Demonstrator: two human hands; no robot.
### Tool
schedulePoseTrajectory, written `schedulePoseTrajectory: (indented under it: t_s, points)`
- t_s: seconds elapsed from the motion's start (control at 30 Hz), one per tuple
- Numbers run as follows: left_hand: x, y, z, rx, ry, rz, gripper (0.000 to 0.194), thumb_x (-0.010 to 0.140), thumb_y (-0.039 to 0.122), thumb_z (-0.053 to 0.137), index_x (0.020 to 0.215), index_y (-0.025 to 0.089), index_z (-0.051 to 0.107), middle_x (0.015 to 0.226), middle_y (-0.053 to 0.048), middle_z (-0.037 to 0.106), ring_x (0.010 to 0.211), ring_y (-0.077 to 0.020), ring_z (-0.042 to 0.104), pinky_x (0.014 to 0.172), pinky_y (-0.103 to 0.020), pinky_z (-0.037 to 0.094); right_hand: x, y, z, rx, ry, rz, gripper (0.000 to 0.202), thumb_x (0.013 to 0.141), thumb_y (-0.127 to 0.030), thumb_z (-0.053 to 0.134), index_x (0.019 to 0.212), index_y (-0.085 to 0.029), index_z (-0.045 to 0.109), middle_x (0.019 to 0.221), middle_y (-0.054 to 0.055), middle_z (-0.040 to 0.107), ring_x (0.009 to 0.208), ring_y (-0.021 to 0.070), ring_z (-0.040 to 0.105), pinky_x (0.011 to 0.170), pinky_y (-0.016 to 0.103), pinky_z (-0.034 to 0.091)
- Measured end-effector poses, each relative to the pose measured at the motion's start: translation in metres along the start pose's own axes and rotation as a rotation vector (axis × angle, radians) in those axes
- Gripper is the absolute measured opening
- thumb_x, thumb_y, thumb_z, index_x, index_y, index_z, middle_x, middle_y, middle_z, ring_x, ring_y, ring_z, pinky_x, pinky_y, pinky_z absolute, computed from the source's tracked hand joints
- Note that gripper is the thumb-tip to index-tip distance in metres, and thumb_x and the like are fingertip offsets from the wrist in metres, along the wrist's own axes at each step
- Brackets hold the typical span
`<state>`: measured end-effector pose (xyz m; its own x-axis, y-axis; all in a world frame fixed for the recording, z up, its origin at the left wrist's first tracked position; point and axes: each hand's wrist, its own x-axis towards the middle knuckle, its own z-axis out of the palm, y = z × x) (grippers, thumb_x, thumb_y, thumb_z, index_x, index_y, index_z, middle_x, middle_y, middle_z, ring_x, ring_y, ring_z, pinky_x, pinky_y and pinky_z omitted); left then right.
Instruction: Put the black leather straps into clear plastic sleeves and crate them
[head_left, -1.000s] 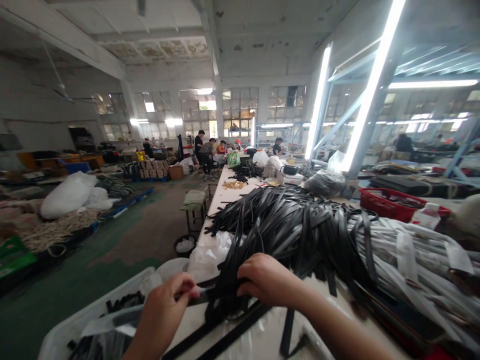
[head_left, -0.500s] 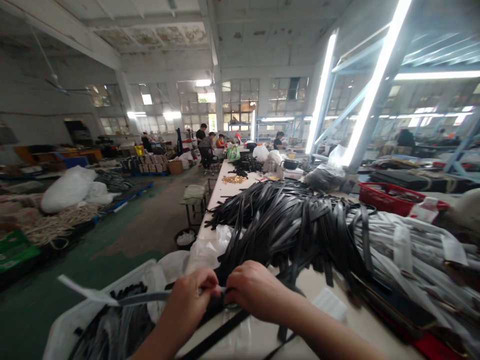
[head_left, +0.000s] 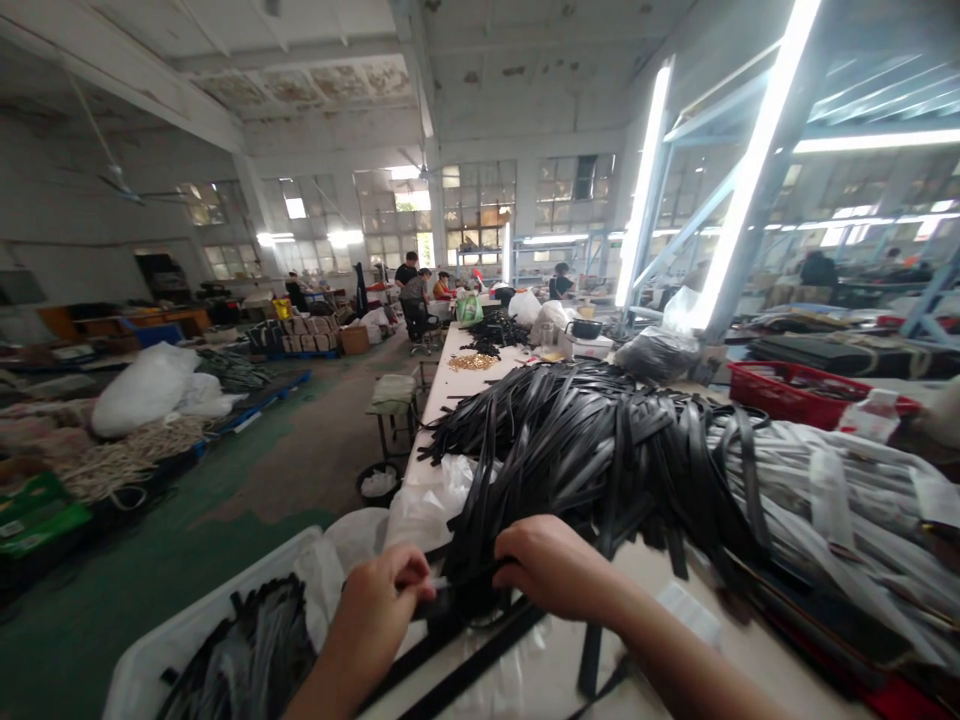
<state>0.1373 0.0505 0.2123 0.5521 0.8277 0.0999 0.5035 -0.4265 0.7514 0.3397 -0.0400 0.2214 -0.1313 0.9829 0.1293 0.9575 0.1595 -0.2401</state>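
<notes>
My left hand (head_left: pixel 379 610) is closed in a pinch, with a short bit of pale, translucent strip (head_left: pixel 439 583) showing at its fingertips. To the right of it, my right hand (head_left: pixel 551 565) has its fingers curled round a dark strap (head_left: pixel 476 578) that spans the gap between the hands. Its fingertips are partly hidden from me. Just beyond both hands lies a big heap of black straps (head_left: pixel 570 430). More black straps (head_left: pixel 480 665) run across the white tabletop below them.
At the left stands a translucent white bin (head_left: pixel 142 640) holding black straps and clear plastic. Crumpled plastic (head_left: pixel 427 495) lies at the table's edge. White-wrapped straps (head_left: pixel 832 500) and a red basket (head_left: pixel 810 395) are on the right. Gold-coloured small parts (head_left: pixel 474 362) lie farther off; people work behind.
My hands have moved apart, the right one to the right. The pale strip end that stuck out left of my left hand no longer shows. The view has shifted slightly.
</notes>
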Motion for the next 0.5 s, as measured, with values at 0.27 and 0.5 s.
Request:
schedulePoseTrajectory:
  t_s: [0.27, 0.5]
  points:
    - [0.005, -0.017, 0.002, -0.065, -0.042, -0.06, 0.013, 0.064, 0.013, 0.051, 0.068, 0.021, 0.061, 0.065, 0.001, 0.07, 0.068, -0.0197, 0.067, 0.064, -0.026, 0.043, 0.005, -0.005, -0.001, 0.0, -0.021, 0.072, 0.018, 0.083, -0.034, 0.065, 0.076, -0.02, 0.073, 0.076, 0.003, 0.072, 0.073, 0.0181, 0.066, 0.06, 0.025, 0.035]
    - [0.011, -0.015, 0.009, -0.18, -0.016, -0.049, 0.009, 0.065, 0.015, 0.054, 0.069, 0.019, 0.061, 0.064, 0.001, 0.069, 0.067, -0.0192, 0.066, 0.062, -0.026, 0.043, 0.021, -0.001, 0.013, 0.525, 0.143, 0.05, 0.015, 0.078, -0.031, 0.07, 0.075, -0.017, 0.072, 0.069, 0.002, 0.068, 0.064, 0.0148, 0.061, 0.058, 0.023, 0.039]
